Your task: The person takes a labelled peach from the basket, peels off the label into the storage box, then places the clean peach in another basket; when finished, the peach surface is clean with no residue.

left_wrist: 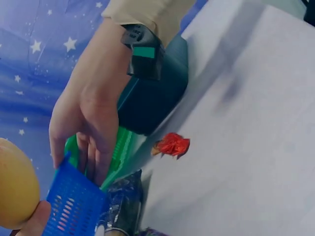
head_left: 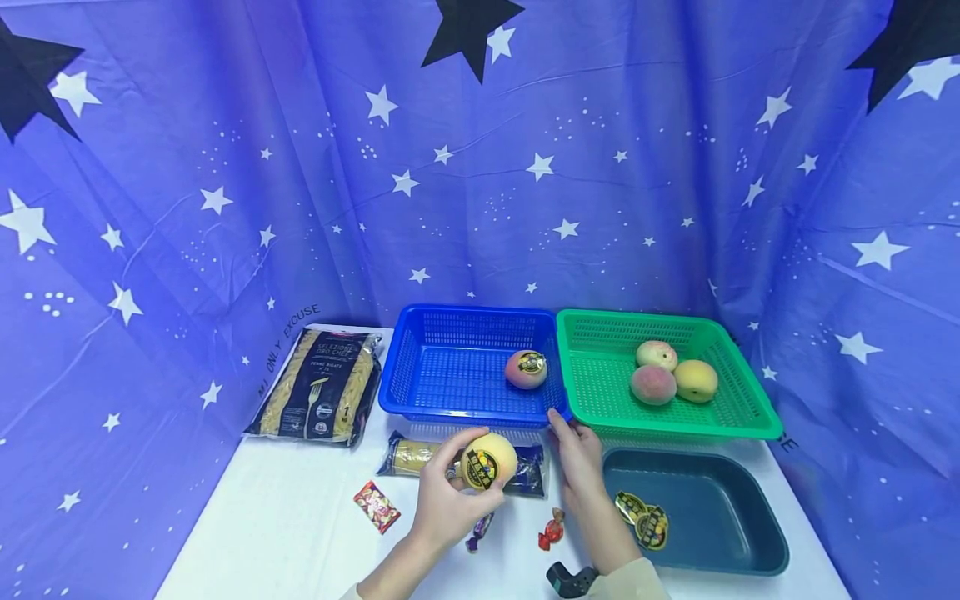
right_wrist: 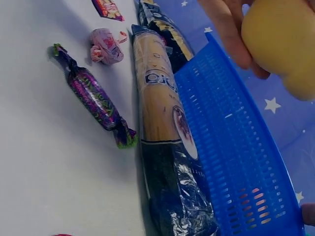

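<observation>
My left hand [head_left: 448, 504] holds a yellow peach [head_left: 489, 461] with a round black-and-gold sticker, raised above a long pasta packet [head_left: 415, 458]. Thumb and fingers curl round its sides. At the near right corner of the blue basket [head_left: 457, 414], my right hand [head_left: 581, 462] pinches the rim; some of its fingers are hidden in the head view. Inside that basket lies a pinkish peach [head_left: 522, 372], also stickered. The left wrist view shows the right hand [left_wrist: 91, 110] on the basket corner, close to the held peach [left_wrist: 15, 184].
The green basket [head_left: 600, 408] beside it contains three peaches [head_left: 654, 385]. A dark teal tray [head_left: 712, 508] has black-and-gold labels [head_left: 651, 528] at its left side. Wrapped candies lie in front, including a red one [head_left: 552, 530] and a purple one [right_wrist: 96, 98]. A penne bag [head_left: 318, 387] sits left.
</observation>
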The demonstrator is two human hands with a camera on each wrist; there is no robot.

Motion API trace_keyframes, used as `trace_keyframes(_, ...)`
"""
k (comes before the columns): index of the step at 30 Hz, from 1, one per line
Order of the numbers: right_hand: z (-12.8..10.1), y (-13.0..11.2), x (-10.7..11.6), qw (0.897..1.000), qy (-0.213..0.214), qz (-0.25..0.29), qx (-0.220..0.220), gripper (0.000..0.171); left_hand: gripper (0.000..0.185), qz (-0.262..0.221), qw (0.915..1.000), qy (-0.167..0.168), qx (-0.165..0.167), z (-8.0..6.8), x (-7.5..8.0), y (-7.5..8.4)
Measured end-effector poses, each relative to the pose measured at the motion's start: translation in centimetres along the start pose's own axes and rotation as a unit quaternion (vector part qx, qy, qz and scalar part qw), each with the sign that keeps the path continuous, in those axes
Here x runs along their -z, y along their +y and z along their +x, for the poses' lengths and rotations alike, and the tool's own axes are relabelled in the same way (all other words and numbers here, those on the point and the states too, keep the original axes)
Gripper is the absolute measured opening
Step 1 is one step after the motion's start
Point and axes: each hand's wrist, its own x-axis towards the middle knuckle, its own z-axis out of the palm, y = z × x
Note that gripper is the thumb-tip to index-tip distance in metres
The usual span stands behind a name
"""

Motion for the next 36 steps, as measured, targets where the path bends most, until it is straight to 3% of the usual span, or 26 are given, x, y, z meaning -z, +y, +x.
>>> trace_keyframes(3,-0.8,0.1,-0.1,1.000,0.000,0.000,0.002,0.080,0.077,-0.003,1.0000,0.005,0.005,-0.4,0.2,-0.5)
trace_keyframes(6,-2.0,0.2,-0.1,1.000,0.005,0.016,-0.003,0.078,0.075,0.030,0.9993,0.015,-0.013,-0.6,0.3,-0.9)
trace_keyframes(10,-4.1,0.0,-0.4,1.000,0.015,0.011,-0.001,0.062,0.075,0.068,0.9968,0.019,-0.037,-0.7,0.4,-1.2)
trace_keyframes(13,-5.8,-0.3,-0.6,0.998,0.002,-0.043,0.043,0.042,0.075,0.054,0.9983,0.003,-0.022,-0.8,0.5,-1.1)
trace_keyframes(16,-7.2,-0.8,-0.6,0.984,-0.032,-0.108,0.138,0.022,0.078,0.034,0.9992,-0.019,0.008,-0.9,0.6,-1.0)
trace_keyframes(19,-8.3,-1.2,-0.6,0.948,-0.064,-0.172,0.260,0.012,0.080,0.028,0.9985,-0.040,0.024,-0.8,0.7,-0.9)
trace_keyframes(22,-9.2,-1.7,-0.5,0.891,-0.072,-0.248,0.375,0.018,0.079,0.045,0.9974,-0.054,0.015,-0.9,0.8,-0.8)
trace_keyframes(25,-9.9,-2.1,-0.5,0.837,-0.081,-0.308,0.445,0.027,0.079,0.075,0.9952,-0.062,-0.005,-1.0,1.0,-0.6)
trace_keyframes(28,-10.3,-2.3,-0.4,0.796,-0.100,-0.347,0.485,0.034,0.080,0.111,0.9916,-0.064,-0.019,-1.1,1.1,-0.5)
trace_keyframes(32,-10.5,-2.3,-0.4,0.759,-0.108,-0.376,0.521,0.039,0.080,0.152,0.9848,-0.066,-0.053,-1.1,1.2,-0.4)
trace_keyframes(34,-10.4,-2.1,-0.4,0.752,-0.106,-0.379,0.529,0.040,0.079,0.163,0.9819,-0.069,-0.067,-1.1,1.3,-0.4)
trace_keyframes(36,-10.4,-2.0,-0.4,0.752,-0.107,-0.377,0.530,0.038,0.079,0.171,0.9796,-0.073,-0.076,-1.1,1.3,-0.3)
